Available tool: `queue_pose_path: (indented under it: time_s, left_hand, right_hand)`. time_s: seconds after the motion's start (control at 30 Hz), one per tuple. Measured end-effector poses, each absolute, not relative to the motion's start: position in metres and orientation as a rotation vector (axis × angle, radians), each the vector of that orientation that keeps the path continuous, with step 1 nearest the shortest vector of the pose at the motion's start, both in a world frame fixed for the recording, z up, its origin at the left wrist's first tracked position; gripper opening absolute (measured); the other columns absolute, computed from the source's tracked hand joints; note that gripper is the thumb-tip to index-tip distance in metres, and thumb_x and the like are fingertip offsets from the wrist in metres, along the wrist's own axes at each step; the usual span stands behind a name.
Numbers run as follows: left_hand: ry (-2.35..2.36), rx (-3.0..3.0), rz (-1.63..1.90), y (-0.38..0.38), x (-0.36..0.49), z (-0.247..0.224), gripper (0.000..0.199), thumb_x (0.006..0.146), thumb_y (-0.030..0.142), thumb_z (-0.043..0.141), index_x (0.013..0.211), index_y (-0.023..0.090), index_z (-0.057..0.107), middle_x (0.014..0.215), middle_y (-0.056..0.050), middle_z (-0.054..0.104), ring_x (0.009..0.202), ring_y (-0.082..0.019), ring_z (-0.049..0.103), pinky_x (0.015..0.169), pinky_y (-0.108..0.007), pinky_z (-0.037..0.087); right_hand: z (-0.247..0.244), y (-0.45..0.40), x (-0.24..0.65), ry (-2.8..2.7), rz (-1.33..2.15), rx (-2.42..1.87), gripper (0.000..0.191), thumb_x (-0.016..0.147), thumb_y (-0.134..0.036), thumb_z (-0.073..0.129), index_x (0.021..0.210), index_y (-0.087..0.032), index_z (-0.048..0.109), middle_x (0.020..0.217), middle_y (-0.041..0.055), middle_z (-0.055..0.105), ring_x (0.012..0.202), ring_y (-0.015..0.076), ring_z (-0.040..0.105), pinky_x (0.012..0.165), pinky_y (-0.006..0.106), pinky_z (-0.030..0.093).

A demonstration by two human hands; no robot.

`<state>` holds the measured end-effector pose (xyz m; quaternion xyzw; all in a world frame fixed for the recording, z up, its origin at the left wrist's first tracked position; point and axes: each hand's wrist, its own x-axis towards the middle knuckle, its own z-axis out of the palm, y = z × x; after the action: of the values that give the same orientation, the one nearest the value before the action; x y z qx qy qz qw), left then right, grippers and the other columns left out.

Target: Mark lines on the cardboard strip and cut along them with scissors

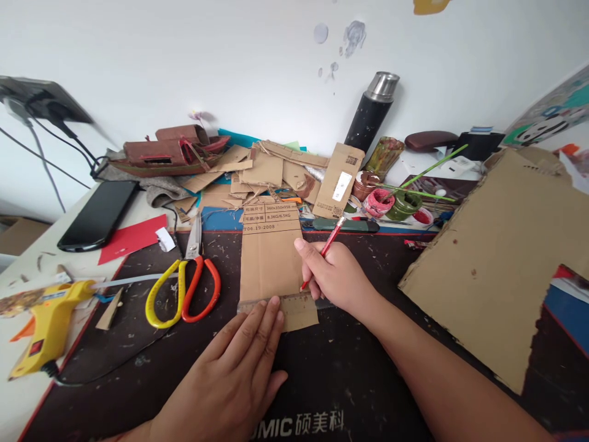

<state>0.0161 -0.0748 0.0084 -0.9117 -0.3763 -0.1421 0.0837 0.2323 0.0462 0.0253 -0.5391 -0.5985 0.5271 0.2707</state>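
A printed cardboard piece (270,264) lies on the dark mat (359,380). Across its lower part runs a clear strip, perhaps a ruler or tape (294,302), partly hidden by my fingers. My left hand (239,362) rests flat with its fingertips on the strip and the cardboard's lower edge. A red pencil (332,236) is gripped in my right hand (335,273), its tip down at the cardboard's right edge, just above the strip.
Yellow-and-red-handled scissors (184,291) and a yellow glue gun (55,325) lie left, near a black phone (99,215). Behind are cardboard scraps (262,169), a model boat (161,156), open paint jars (380,201) and a thermos (372,110). A large cardboard sheet (497,264) stands right.
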Motion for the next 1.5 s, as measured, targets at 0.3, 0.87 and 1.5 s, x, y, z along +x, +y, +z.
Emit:
queue_pose_path:
  time_s: [0.3,0.87,1.5]
  left_hand:
    - [-1.114,-2.724,-0.4,-0.0762,0.0144,0.0063,0.061,0.116,0.043,0.05,0.16,0.001,0.056,0.164,-0.022,0.06,0.151,-0.033,0.056,0.126,-0.045,0.036]
    - [-1.119,-2.715,-0.408,-0.0757,0.0154,0.0078,0.054,0.118,0.041,0.045,0.149,0.003,0.066,0.161,-0.02,0.063,0.148,-0.032,0.058,0.125,-0.044,0.036]
    - [-1.117,-2.73,-0.415,-0.0761,0.0145,0.0055,0.076,0.119,0.041,0.045,0.176,-0.001,0.019,0.161,-0.022,0.062,0.146,-0.034,0.06,0.123,-0.047,0.037]
  right_hand:
    - [0.0255,0.0469,0.2323,-1.597,1.427,-1.438,0.068,0.112,-0.065,0.048,0.06,-0.023,0.058,0.041,-0.0019,0.057,0.036,0.011,0.052,0.05,0.023,0.044]
    - [0.0261,0.0456,0.2323,-1.604,1.432,-1.457,0.068,0.112,-0.066,0.049,0.06,-0.023,0.058,0.041,-0.0023,0.056,0.036,0.011,0.052,0.049,0.023,0.043]
    - [0.0237,0.0474,0.2315,-1.481,1.427,-1.371,0.07,0.104,-0.078,0.053,0.062,-0.023,0.059,0.04,-0.0015,0.055,0.035,0.0117,0.052,0.044,0.023,0.041]
